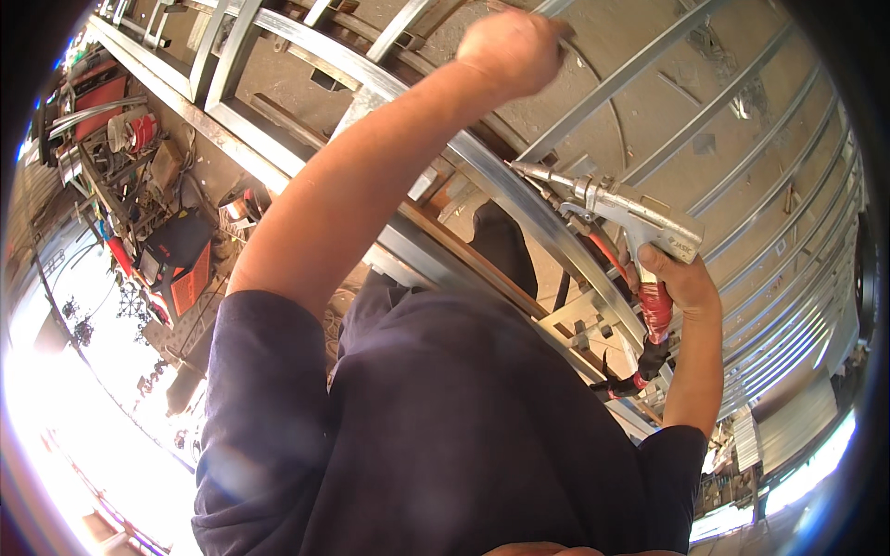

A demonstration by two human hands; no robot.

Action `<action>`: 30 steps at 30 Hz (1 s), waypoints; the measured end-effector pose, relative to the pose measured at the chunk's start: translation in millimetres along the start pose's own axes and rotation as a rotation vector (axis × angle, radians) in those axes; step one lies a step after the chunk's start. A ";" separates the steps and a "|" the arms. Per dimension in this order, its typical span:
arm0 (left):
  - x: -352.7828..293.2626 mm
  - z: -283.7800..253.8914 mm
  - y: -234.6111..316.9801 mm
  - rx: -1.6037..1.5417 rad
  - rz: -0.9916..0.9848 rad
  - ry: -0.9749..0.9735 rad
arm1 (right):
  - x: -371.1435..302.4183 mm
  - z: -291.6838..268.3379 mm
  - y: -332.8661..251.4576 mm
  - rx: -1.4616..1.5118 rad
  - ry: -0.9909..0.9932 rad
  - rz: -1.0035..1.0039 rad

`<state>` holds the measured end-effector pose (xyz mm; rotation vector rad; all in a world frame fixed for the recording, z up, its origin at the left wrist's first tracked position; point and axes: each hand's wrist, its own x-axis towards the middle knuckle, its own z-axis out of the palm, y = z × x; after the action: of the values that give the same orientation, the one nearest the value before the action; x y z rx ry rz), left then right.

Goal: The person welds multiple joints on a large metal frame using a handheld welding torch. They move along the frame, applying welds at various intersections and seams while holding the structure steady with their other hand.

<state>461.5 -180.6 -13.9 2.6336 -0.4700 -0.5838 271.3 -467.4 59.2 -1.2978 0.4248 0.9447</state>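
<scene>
My right hand [684, 276] is closed round the grip of a silver, pistol-shaped welding gun [640, 215]. Its slim nozzle points left, over a long shiny metal rail [510, 193] of the frame before me. Red wrapping [655, 310] covers the part below the grip, with black wrapping further down. My left arm reaches across to the far side, where my left hand [513, 51] is curled into a fist above the frame. The fingers face away, so whatever they may hold is hidden. A small brownish bit shows at the fist's right edge.
Parallel metal bars [709, 119] run over the dusty floor at the right. Square tubes [222, 65] join at the upper left. A red-and-black machine [181, 264] stands among clutter at the left. A thin curved line [612, 102] lies on the floor beyond the nozzle.
</scene>
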 end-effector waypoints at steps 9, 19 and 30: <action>-7.3 37.1 20.6 -0.200 -0.014 -0.257 | -1.4 -14.4 16.6 -0.001 -0.039 0.034; 5.1 35.4 16.0 -0.173 -0.034 -0.362 | 3.9 -18.2 18.2 0.016 -0.104 -0.001; 3.4 33.1 16.7 -0.233 -0.063 -0.380 | 4.3 -19.5 18.5 -0.048 -0.105 -0.014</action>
<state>445.3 -206.6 -35.0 2.3257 -0.4004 -1.0986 263.7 -484.5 39.4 -1.2864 0.3131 1.0111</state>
